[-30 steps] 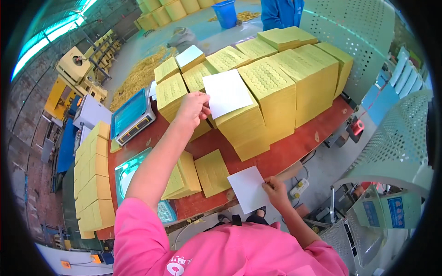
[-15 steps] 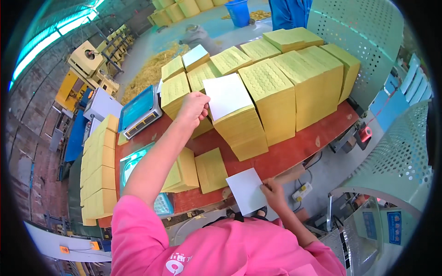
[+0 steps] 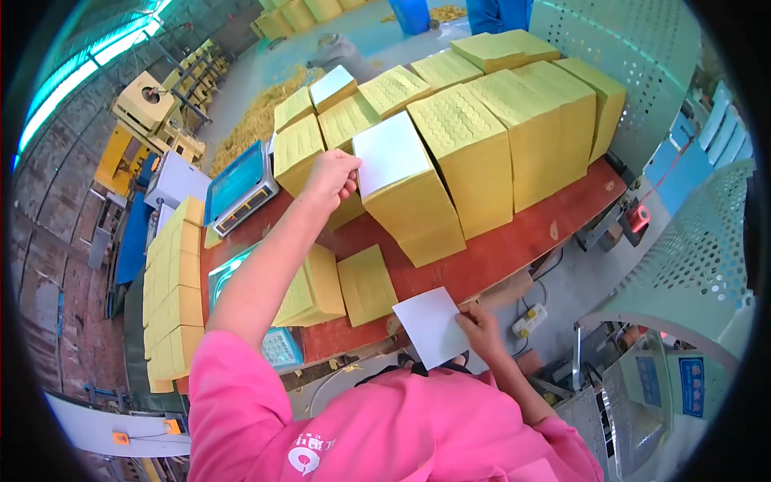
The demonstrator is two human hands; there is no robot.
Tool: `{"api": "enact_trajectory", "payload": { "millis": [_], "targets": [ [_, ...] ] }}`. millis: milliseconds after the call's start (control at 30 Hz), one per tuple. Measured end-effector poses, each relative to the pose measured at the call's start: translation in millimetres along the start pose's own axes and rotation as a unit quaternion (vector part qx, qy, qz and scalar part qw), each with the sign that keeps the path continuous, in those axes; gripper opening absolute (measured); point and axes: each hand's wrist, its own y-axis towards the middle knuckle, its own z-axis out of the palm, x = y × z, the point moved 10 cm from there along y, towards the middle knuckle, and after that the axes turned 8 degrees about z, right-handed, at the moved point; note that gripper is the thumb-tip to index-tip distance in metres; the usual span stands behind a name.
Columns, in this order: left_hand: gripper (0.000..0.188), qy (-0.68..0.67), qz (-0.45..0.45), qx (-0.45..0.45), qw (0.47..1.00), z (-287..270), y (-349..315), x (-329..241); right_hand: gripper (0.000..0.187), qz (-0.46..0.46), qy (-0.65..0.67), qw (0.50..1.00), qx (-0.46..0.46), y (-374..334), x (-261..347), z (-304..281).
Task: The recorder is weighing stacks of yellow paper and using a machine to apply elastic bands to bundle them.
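My left hand (image 3: 331,178) is closed, thumb and finger pinching the left edge of a white sheet (image 3: 391,154). That sheet lies on top of a tall stack of yellow paper (image 3: 414,213) at the table's front. Low in front of my body, my right hand (image 3: 479,325) grips the right edge of a second white sheet (image 3: 430,325). This one is held in the air near the table edge, apart from the stacks. Beside the first stack on its right rises another yellow paper stack (image 3: 474,173) with a wavy pattern on top.
More yellow stacks (image 3: 554,128) fill the back of the red table (image 3: 498,241). A scale (image 3: 241,189) with a blue-green top stands at the left. Shorter yellow stacks (image 3: 365,285) lie near the front edge. Green perforated metal guards (image 3: 691,265) stand at the right, with a power strip (image 3: 530,320) below.
The table and stacks sit slightly higher in the picture as the view shifts. Both hands keep their grip on the white sheets, and the right one's sheet tilts a little.
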Motion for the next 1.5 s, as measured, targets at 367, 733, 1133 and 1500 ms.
{"api": "enact_trajectory", "payload": {
  "millis": [367, 733, 1133, 1500],
  "targets": [
    [0.022, 0.351, 0.46, -0.036, 0.815, 22.0, -5.9, -120.6, 0.018, -0.061, 0.255, 0.964, 0.045, 39.0, 53.4, -55.1],
    [0.042, 0.327, 0.401, 0.051, 0.854, 81.4, 4.9, -62.3, 0.021, -0.146, 0.037, 0.988, -0.023, 106.3, 89.0, -31.6],
    [0.039, 0.293, 0.424, 0.226, 0.826, 95.1, -159.1, -52.8, 0.012, 0.12, 0.476, 0.871, 0.026, -15.5, -29.6, -14.1],
    [0.038, 0.137, 0.401, 0.27, 0.864, 96.8, -162.5, -37.2, 0.02, 0.109, 0.422, 0.895, -0.098, -86.5, -8.6, 11.7]
  ]
}}
